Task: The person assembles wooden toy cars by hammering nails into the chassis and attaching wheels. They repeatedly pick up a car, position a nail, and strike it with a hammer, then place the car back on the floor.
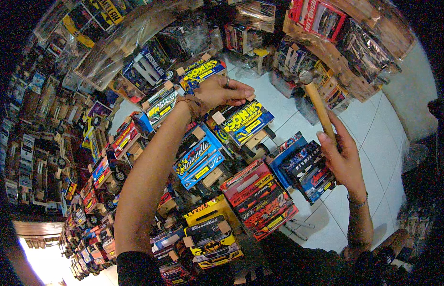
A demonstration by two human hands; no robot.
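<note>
My right hand (343, 155) is closed around the wooden handle of a hammer (321, 109), which is held up with its round metal head at the top. My left hand (222, 91) reaches across and pinches a small wooden block (251, 97) at the upper edge of a blue and yellow toy truck (246, 121). Another small wooden block (218, 117) sits at that truck's other upper corner. Closer to me stand a light blue toy truck (199, 159) and a red toy truck (260, 200). A dark blue toy truck (305, 167) is beside my right hand.
Many more wooden toy trucks are packed along the left, with a yellow and black truck (213, 243) near my body. Plastic-wrapped trucks (322, 19) are stacked at the back. White floor tiles (374, 128) show on the right, and pliers (300, 228) lie behind the red truck.
</note>
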